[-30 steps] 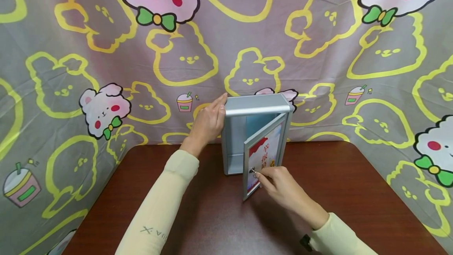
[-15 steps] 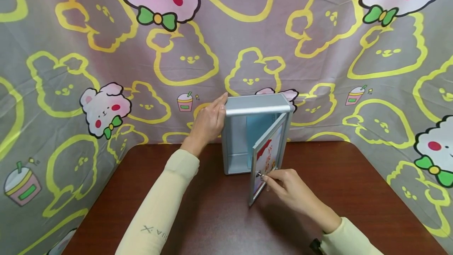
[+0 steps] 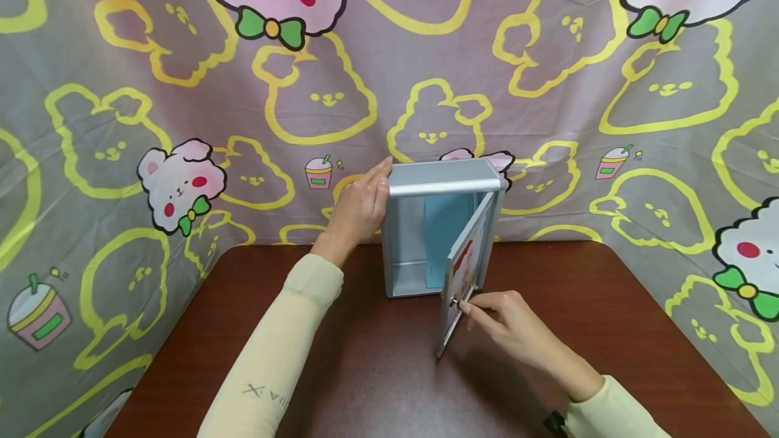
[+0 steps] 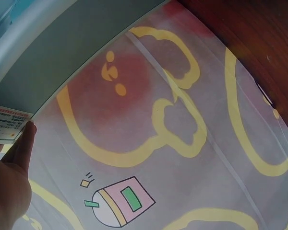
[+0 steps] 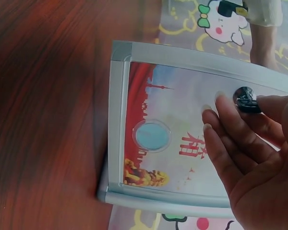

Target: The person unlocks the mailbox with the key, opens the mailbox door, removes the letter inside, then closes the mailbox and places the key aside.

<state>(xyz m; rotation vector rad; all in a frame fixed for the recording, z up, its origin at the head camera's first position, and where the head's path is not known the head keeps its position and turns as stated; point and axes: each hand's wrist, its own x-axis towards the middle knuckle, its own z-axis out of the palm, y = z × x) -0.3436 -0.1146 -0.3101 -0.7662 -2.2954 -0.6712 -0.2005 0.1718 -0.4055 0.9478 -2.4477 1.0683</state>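
A silver-grey metal box (image 3: 441,174) stands upright on the table, its framed door (image 3: 465,276) swung out toward the person. My left hand (image 3: 359,211) rests against the box's upper left side, its fingers lying fairly straight at the top corner; in the left wrist view they touch beside a printed label (image 4: 8,123). My right hand (image 3: 511,323) pinches a small key (image 3: 456,302) at the door's lock. Seen from the right wrist, the dark lock (image 5: 247,99) is partly behind the thumb, and the other fingers spread over the printed front. A light-blue panel (image 3: 447,228) shows inside the box.
The box stands on a dark red-brown wooden table (image 3: 274,330). Cartoon-printed cloth (image 3: 535,120) hangs close behind and along both sides. A round light-blue window (image 5: 152,136) sits in the door's printed face.
My right hand has drawn the door further out and to the right, exposing more of the inside and the blue panel. My left hand has stayed on the box.
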